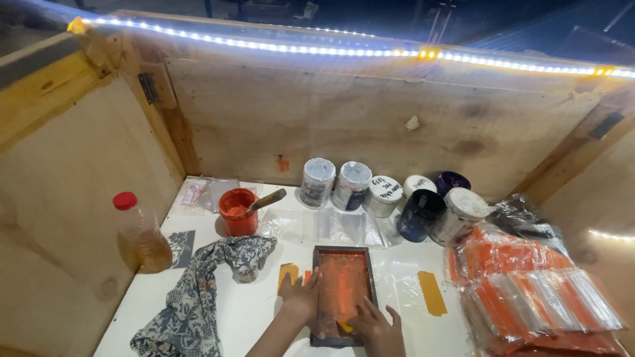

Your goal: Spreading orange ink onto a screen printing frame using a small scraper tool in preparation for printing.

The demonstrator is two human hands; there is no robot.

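Screen frame (pixel 342 281) lies between patterned cloth (pixel 198 291) and orange packets (pixel 536 297).

Your left hand (pixel 302 295) lies flat, palm down, fingers together and pointing up and to the right, forearm bare and reaching in from below. Your right hand (pixel 377 324) sits just beside it, fingers spread, pressing downward.

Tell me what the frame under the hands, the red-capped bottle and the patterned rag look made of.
Frame: probably wood, dark and matt, its mesh stained orange. Bottle: clear plastic by its see-through wall showing amber liquid, with a glossy red cap. Rag: soft woven cloth, crumpled in folds, printed blue-grey. The left hand and right hand rest on the frame.
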